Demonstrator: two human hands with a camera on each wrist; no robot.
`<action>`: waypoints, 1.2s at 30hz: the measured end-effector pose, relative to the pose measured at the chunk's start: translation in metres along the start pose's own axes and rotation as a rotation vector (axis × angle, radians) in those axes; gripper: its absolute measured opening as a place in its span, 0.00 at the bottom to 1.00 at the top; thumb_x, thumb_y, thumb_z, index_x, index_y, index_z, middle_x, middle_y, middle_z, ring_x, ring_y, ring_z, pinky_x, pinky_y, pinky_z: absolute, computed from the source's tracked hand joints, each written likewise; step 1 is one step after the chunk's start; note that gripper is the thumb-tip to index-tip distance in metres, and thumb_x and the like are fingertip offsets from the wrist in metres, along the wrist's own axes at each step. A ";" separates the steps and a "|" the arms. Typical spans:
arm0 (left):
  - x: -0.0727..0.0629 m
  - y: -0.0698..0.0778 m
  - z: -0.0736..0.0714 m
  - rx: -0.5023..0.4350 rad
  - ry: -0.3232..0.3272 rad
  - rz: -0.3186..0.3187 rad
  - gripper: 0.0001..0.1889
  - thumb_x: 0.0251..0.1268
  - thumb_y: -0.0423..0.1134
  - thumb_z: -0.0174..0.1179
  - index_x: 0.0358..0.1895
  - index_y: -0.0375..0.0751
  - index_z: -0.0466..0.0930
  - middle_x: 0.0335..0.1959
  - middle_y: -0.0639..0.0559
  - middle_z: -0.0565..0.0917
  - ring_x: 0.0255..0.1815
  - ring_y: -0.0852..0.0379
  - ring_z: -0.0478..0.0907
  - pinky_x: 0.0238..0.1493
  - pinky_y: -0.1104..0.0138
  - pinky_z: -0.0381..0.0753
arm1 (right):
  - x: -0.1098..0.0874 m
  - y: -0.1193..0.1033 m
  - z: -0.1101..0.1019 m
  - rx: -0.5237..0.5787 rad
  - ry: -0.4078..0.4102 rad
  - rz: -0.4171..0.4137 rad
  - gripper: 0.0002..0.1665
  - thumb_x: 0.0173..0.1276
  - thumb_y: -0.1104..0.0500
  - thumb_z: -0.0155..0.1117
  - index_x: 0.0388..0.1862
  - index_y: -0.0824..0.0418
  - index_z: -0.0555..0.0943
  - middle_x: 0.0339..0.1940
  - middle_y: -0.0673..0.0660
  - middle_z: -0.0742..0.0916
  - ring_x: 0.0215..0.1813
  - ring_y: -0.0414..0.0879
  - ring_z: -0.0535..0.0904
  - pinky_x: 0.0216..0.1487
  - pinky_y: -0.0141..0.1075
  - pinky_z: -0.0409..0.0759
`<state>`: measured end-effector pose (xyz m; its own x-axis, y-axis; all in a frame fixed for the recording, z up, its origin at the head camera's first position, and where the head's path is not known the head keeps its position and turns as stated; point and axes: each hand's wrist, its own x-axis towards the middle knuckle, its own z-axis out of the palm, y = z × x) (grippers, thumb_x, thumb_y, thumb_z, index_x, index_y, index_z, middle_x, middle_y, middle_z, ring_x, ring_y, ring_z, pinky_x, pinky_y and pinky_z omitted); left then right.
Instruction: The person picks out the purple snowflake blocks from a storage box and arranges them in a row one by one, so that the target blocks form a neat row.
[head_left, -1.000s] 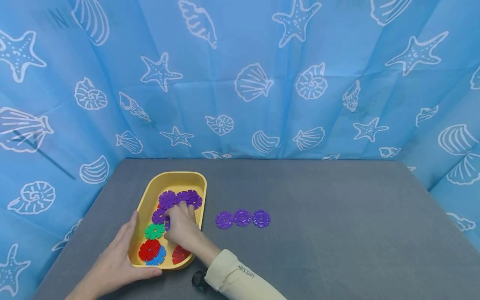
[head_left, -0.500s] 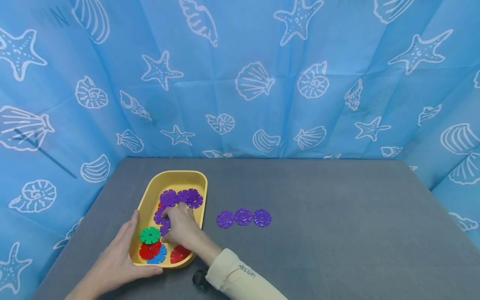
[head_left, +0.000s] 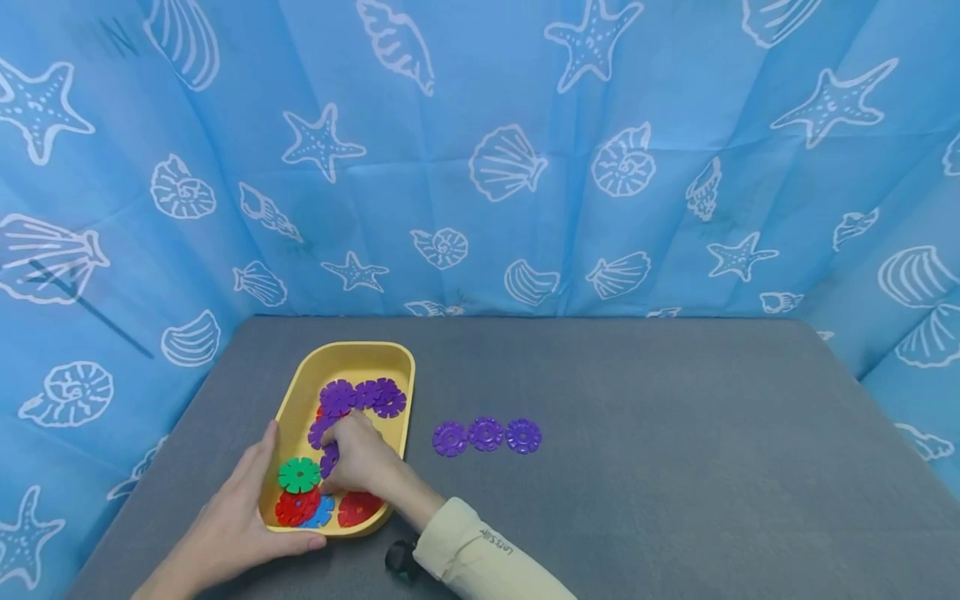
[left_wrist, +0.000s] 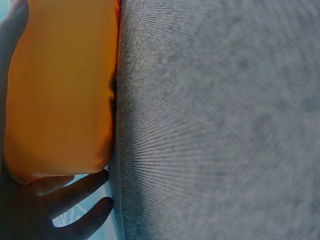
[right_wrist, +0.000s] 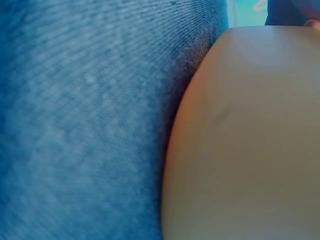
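Note:
A yellow tray [head_left: 408,417] with rounded corners holds flower-shaped notched discs. My left hand [head_left: 225,527] holds its near left corner, thumb along the near wall and fingers against the left side. Inside the tray, my right hand [head_left: 363,457] reaches down with bent fingers. A purple disc [head_left: 328,461] shows between its thumb and forefinger; whether they pinch it I cannot tell. Close by lie a green disc [head_left: 298,475], a red disc [head_left: 297,507] partly over a blue disc [head_left: 321,512], and another red disc [head_left: 358,508]. More purple discs [head_left: 338,397] sit farther back.
Three purple discs [head_left: 486,434] lie in a row on the grey table [head_left: 675,467], right of the tray. A blue curtain [head_left: 480,208] with shells and starfish stands behind and at both sides. Something small and black [head_left: 401,558] sits beside the right sleeve.
The green disc has shifted left and nearer me, onto the red disc's edge. My right hand stays in the tray, moving slightly. The left hand keeps its place.

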<state>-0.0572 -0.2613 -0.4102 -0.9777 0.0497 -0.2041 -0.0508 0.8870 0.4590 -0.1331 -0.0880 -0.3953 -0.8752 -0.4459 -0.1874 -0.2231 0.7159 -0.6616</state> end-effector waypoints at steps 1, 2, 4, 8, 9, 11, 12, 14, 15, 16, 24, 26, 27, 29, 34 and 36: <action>0.000 0.000 0.000 -0.002 -0.001 0.000 0.77 0.43 0.70 0.74 0.83 0.43 0.24 0.72 0.35 0.60 0.62 0.42 0.71 0.46 0.53 0.88 | 0.000 0.000 0.000 0.006 -0.008 0.004 0.29 0.51 0.56 0.86 0.54 0.50 0.89 0.53 0.45 0.85 0.57 0.37 0.74 0.55 0.30 0.81; 0.000 0.001 0.000 -0.005 -0.003 0.000 0.77 0.43 0.70 0.74 0.83 0.43 0.24 0.72 0.35 0.59 0.62 0.42 0.71 0.46 0.53 0.88 | 0.000 0.000 0.000 0.006 -0.013 0.006 0.29 0.50 0.56 0.86 0.54 0.50 0.89 0.53 0.45 0.85 0.58 0.38 0.74 0.55 0.30 0.81; 0.000 0.001 -0.001 -0.009 -0.006 -0.002 0.77 0.43 0.70 0.74 0.83 0.44 0.24 0.72 0.35 0.59 0.62 0.42 0.71 0.47 0.53 0.88 | 0.001 -0.001 0.000 0.016 -0.024 0.016 0.30 0.50 0.57 0.86 0.55 0.50 0.88 0.55 0.45 0.84 0.58 0.38 0.74 0.55 0.30 0.81; 0.000 0.001 -0.001 -0.009 -0.004 0.005 0.77 0.44 0.69 0.75 0.83 0.42 0.25 0.72 0.34 0.59 0.62 0.41 0.72 0.47 0.52 0.88 | 0.001 -0.002 0.000 0.039 -0.037 0.036 0.31 0.49 0.59 0.86 0.55 0.50 0.88 0.54 0.45 0.84 0.53 0.37 0.75 0.52 0.30 0.82; 0.001 0.001 -0.001 -0.007 -0.002 0.007 0.76 0.45 0.69 0.75 0.83 0.41 0.25 0.72 0.33 0.59 0.62 0.41 0.72 0.46 0.51 0.88 | 0.001 -0.002 0.000 0.045 -0.039 0.038 0.31 0.49 0.59 0.86 0.55 0.50 0.88 0.53 0.45 0.85 0.52 0.37 0.75 0.51 0.29 0.82; 0.001 0.001 -0.001 -0.006 0.000 0.010 0.76 0.45 0.68 0.75 0.83 0.40 0.26 0.72 0.33 0.59 0.61 0.41 0.72 0.46 0.51 0.88 | 0.001 -0.002 0.001 0.058 -0.038 0.046 0.31 0.49 0.60 0.86 0.55 0.51 0.88 0.51 0.45 0.86 0.49 0.37 0.77 0.49 0.29 0.83; 0.001 0.001 -0.001 -0.005 0.000 0.010 0.76 0.45 0.68 0.75 0.83 0.40 0.26 0.71 0.33 0.60 0.61 0.41 0.72 0.46 0.51 0.88 | 0.002 -0.002 0.001 0.063 -0.037 0.047 0.31 0.50 0.60 0.86 0.55 0.51 0.88 0.50 0.45 0.86 0.48 0.37 0.77 0.49 0.29 0.83; 0.001 0.001 -0.001 -0.003 -0.002 0.009 0.76 0.45 0.69 0.75 0.83 0.40 0.26 0.71 0.33 0.60 0.61 0.41 0.72 0.46 0.51 0.88 | 0.002 -0.002 0.002 0.068 -0.035 0.053 0.31 0.50 0.60 0.86 0.55 0.51 0.87 0.50 0.45 0.87 0.48 0.37 0.78 0.49 0.30 0.84; 0.001 0.001 -0.001 -0.002 -0.003 0.009 0.76 0.45 0.69 0.75 0.83 0.40 0.26 0.71 0.33 0.60 0.61 0.41 0.72 0.46 0.51 0.88 | 0.002 -0.002 0.002 0.070 -0.034 0.058 0.31 0.50 0.60 0.86 0.56 0.51 0.87 0.50 0.45 0.87 0.48 0.37 0.78 0.49 0.30 0.84; 0.001 0.000 -0.001 -0.002 -0.003 0.009 0.76 0.45 0.69 0.75 0.83 0.40 0.26 0.71 0.33 0.60 0.61 0.41 0.72 0.46 0.51 0.88 | 0.002 -0.002 0.002 0.072 -0.031 0.066 0.31 0.50 0.60 0.86 0.55 0.50 0.87 0.50 0.45 0.87 0.49 0.38 0.78 0.49 0.30 0.84; 0.001 0.000 0.000 0.003 0.002 0.011 0.76 0.44 0.69 0.75 0.83 0.39 0.26 0.70 0.34 0.61 0.60 0.42 0.73 0.44 0.55 0.87 | 0.001 -0.002 0.000 0.084 -0.001 0.077 0.34 0.48 0.60 0.87 0.57 0.52 0.87 0.51 0.47 0.88 0.52 0.40 0.77 0.50 0.31 0.84; 0.001 0.000 0.000 0.006 0.004 0.012 0.76 0.44 0.69 0.75 0.83 0.39 0.27 0.70 0.34 0.61 0.60 0.43 0.73 0.43 0.57 0.87 | 0.001 -0.003 0.000 0.088 0.005 0.086 0.35 0.47 0.60 0.87 0.58 0.53 0.86 0.51 0.47 0.88 0.52 0.40 0.77 0.50 0.31 0.84; 0.002 0.000 0.000 0.008 0.004 0.012 0.76 0.44 0.69 0.75 0.83 0.39 0.27 0.70 0.34 0.61 0.60 0.43 0.73 0.43 0.57 0.86 | 0.001 -0.003 0.000 0.092 0.008 0.090 0.36 0.47 0.60 0.87 0.58 0.54 0.86 0.51 0.47 0.88 0.51 0.40 0.77 0.50 0.31 0.84; 0.002 0.000 0.000 0.008 0.005 0.012 0.76 0.45 0.69 0.75 0.83 0.38 0.27 0.70 0.34 0.61 0.60 0.43 0.73 0.43 0.58 0.86 | 0.001 -0.003 0.000 0.110 0.013 0.100 0.34 0.47 0.61 0.87 0.56 0.55 0.87 0.49 0.48 0.87 0.49 0.40 0.76 0.48 0.31 0.84; 0.001 0.000 -0.001 -0.001 0.008 0.013 0.76 0.44 0.69 0.75 0.83 0.39 0.27 0.70 0.34 0.61 0.60 0.43 0.73 0.44 0.56 0.87 | 0.002 -0.003 0.001 0.131 0.019 0.106 0.29 0.47 0.62 0.87 0.51 0.56 0.88 0.45 0.47 0.87 0.45 0.39 0.75 0.41 0.29 0.82; 0.001 0.000 -0.001 -0.001 0.007 0.013 0.76 0.44 0.69 0.75 0.83 0.39 0.27 0.71 0.34 0.61 0.60 0.42 0.73 0.45 0.54 0.88 | 0.002 -0.003 0.001 0.132 0.017 0.097 0.28 0.47 0.62 0.87 0.50 0.55 0.88 0.44 0.47 0.87 0.44 0.38 0.75 0.40 0.28 0.82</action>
<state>-0.0585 -0.2614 -0.4096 -0.9796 0.0580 -0.1925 -0.0385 0.8856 0.4628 -0.1337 -0.0909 -0.3943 -0.8972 -0.3683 -0.2437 -0.0798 0.6780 -0.7307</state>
